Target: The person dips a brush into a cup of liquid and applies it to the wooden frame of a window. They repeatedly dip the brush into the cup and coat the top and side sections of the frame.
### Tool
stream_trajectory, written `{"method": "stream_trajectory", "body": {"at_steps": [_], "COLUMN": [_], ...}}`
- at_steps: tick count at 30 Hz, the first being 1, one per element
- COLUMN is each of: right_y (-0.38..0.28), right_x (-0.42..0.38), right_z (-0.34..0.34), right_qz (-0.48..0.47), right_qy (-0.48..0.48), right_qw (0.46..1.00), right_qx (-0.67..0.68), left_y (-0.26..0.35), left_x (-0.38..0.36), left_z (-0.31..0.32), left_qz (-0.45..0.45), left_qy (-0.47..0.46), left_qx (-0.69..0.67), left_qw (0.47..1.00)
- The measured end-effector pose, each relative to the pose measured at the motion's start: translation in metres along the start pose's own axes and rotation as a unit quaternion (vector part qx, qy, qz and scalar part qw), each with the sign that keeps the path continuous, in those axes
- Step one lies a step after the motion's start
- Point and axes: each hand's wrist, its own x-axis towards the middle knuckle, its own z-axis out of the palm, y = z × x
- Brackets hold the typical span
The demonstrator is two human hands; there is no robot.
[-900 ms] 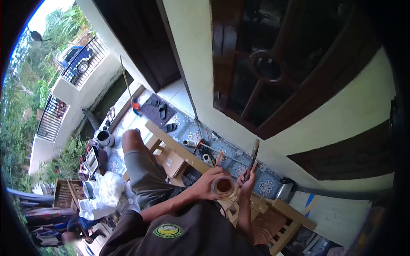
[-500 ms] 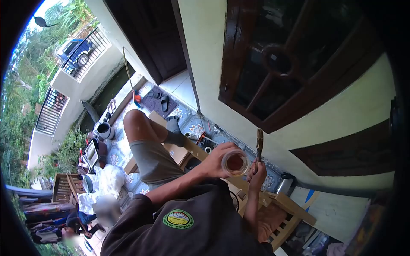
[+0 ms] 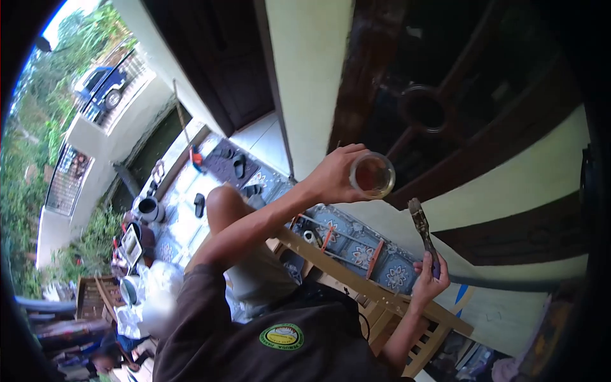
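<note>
My left hand [image 3: 332, 175] is wrapped around a clear cup [image 3: 372, 176] with reddish-brown liquid in it, held out in front of the dark wooden window frame [image 3: 407, 184]. To the right and lower, my right hand [image 3: 428, 280] grips a paintbrush [image 3: 420, 223] by its dark handle. Its worn bristles point up, apart from the cup. Below both hands lies a light wooden frame [image 3: 331, 266] with slats, beside my bent knee [image 3: 224, 202].
An orange-and-metal frame [image 3: 372, 258] lies on the patterned tile floor [image 3: 398, 275] by the wall. Sandals [image 3: 238, 167] lie near the doorway. Buckets [image 3: 151, 209], a white plastic sheet [image 3: 156, 286] and a person [image 3: 105, 360] are at the left.
My left hand has lifted the cup up and slightly right. My right hand has shifted right and down with the paintbrush, so the two are farther apart. The camera view has also shifted.
</note>
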Motion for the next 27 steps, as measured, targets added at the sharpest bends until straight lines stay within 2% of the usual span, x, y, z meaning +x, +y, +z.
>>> {"method": "stream_trajectory", "body": {"at_steps": [4, 6, 8, 11, 14, 16, 20, 22, 24, 27], "right_y": [-0.027, -0.049, -0.059, -0.066, -0.096, -0.106, -0.112, -0.125, -0.131, -0.135], "right_x": [0.016, 0.02, 0.029, 0.04, 0.044, 0.047, 0.053, 0.052, 0.05, 0.043], "right_z": [0.021, 0.037, 0.047, 0.065, 0.09, 0.096, 0.102, 0.108, 0.114, 0.122], "right_qz": [-0.05, -0.017, -0.022, -0.061, -0.071, -0.12, -0.16, -0.133, -0.146, -0.157], "right_qy": [0.042, 0.012, 0.044, -0.006, -0.013, -0.043, -0.061, -0.064, -0.069, -0.102], "right_qw": [0.997, 0.996, 0.994, 0.978, 0.975, 0.972, 0.956, 0.951, 0.948, 0.945], "right_qx": [0.042, 0.084, 0.101, 0.198, 0.208, 0.196, 0.237, 0.273, 0.274, 0.266], "left_y": [-0.02, -0.027, -0.031, -0.029, -0.03, -0.026, -0.032, -0.032, -0.03, -0.023], "left_x": [-0.002, -0.011, -0.016, -0.024, -0.025, -0.024, -0.023, -0.023, -0.022, -0.022], "left_z": [-0.009, -0.014, -0.013, -0.012, -0.013, -0.017, -0.013, -0.011, -0.008, -0.007], "left_qz": [-0.065, -0.099, -0.11, -0.145, -0.154, -0.197, -0.185, -0.156, -0.21, -0.21], "left_qy": [0.0, -0.005, -0.02, 0.024, 0.035, 0.03, 0.015, 0.012, -0.025, -0.038], "left_qx": [-0.006, -0.009, 0.007, 0.002, 0.02, -0.051, -0.013, 0.002, -0.084, -0.101], "left_qw": [0.998, 0.995, 0.994, 0.989, 0.987, 0.979, 0.983, 0.988, 0.974, 0.972]}}
